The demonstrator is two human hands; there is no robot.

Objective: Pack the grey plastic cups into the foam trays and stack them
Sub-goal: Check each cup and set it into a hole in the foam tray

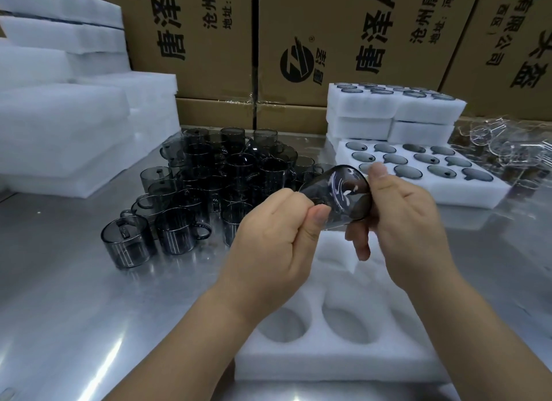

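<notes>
Both hands hold one grey see-through cup (340, 191) tilted in the air above a white foam tray (328, 359) with round empty holes at the front. My left hand (268, 236) pinches the cup's near side by its handle with thumb and fingers. My right hand (400, 215) grips the cup's far side, thumb on its rim. A heap of several grey cups (215, 179) with handles stands on the metal table, left of the hands. A filled foam tray (466, 188) with several cups in its holes lies at the right behind my right hand.
Stacked foam trays (394, 111) with cups sit behind the filled tray. Plain foam slabs (65, 126) pile up at the left. Cardboard boxes (328, 42) line the back. Clear plastic pieces (501, 147) lie at the far right. The steel table (89, 311) shows bare at the front left.
</notes>
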